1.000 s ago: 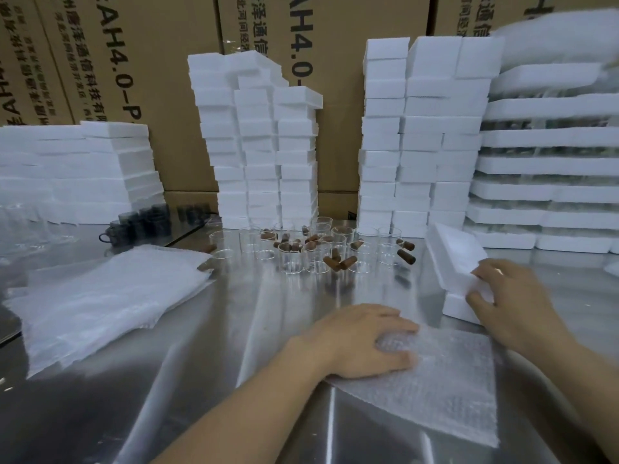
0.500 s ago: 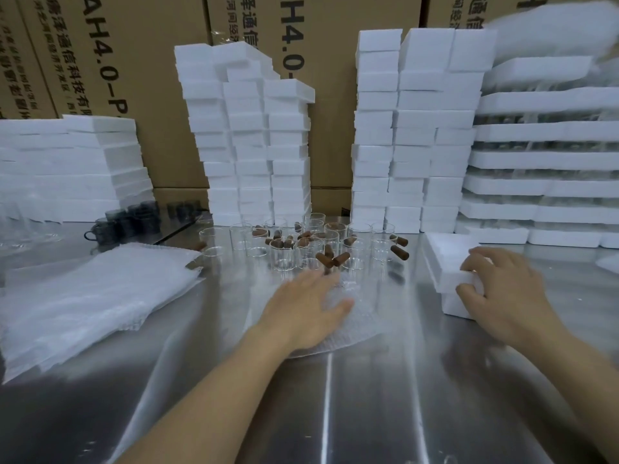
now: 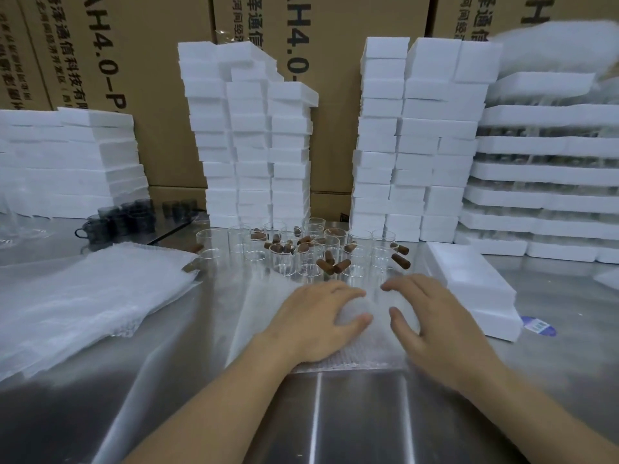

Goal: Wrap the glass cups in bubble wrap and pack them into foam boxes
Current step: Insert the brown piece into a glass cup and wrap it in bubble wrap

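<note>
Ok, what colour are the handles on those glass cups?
Brown handles, seen in the head view.

Right hand (image 3: 432, 323) motion-blurred; bubble wrap (image 3: 365, 349) partly hidden beneath.

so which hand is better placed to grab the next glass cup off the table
Left, probably. The left hand lies on the bubble wrap sheet with its fingers just short of the nearest glass cups. The right hand hovers further right, nearer the foam box.
</note>
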`<state>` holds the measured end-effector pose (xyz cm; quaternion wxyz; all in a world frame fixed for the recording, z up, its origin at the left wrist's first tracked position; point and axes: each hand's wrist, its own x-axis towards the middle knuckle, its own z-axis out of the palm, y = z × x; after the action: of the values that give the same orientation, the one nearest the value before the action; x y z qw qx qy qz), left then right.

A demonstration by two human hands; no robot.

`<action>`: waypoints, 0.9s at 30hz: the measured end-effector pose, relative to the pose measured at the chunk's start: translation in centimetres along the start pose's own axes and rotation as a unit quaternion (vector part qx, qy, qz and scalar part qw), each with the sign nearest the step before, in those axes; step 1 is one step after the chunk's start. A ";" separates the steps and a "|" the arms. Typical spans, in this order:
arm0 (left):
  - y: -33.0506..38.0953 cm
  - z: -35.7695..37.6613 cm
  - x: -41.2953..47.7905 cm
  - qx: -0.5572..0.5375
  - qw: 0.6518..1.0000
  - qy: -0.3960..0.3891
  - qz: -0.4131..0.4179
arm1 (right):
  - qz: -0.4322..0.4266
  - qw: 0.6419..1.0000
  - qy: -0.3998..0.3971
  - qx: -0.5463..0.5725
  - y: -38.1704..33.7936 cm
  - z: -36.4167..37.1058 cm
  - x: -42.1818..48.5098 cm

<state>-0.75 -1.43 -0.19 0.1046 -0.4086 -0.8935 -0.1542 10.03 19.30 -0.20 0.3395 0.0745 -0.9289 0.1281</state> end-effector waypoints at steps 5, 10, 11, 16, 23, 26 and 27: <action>-1.7 0.2 0.1 0.013 0.992 -0.106 -0.063 | 0.055 0.997 -0.061 0.012 1.2 2.5 0.4; -2.4 0.7 0.3 -0.004 0.988 -0.141 -0.065 | 0.096 0.993 -0.066 0.003 2.1 3.8 2.8; -2.5 0.7 0.3 -0.005 0.988 -0.143 -0.063 | 0.103 0.992 -0.071 0.002 2.3 4.2 3.3; -2.6 0.5 0.2 -0.019 0.987 -0.154 -0.054 | 0.149 0.985 -0.085 -0.009 3.5 5.8 5.7; -2.5 0.3 -0.1 -0.044 0.986 -0.161 -0.025 | 0.185 0.981 -0.034 -0.045 5.0 7.0 7.8; -2.2 0.2 0.0 -0.069 0.984 -0.161 -0.014 | 0.210 0.973 -0.035 -0.085 5.8 7.5 8.5; -2.1 0.2 0.0 -0.075 0.984 -0.160 -0.011 | 0.220 0.970 -0.043 -0.095 6.1 7.7 8.7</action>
<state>-2.37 -2.60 -0.78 -0.0726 -0.4251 -0.8888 -0.1549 -2.67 22.46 -1.36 0.2678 -0.1586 -0.9442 0.1076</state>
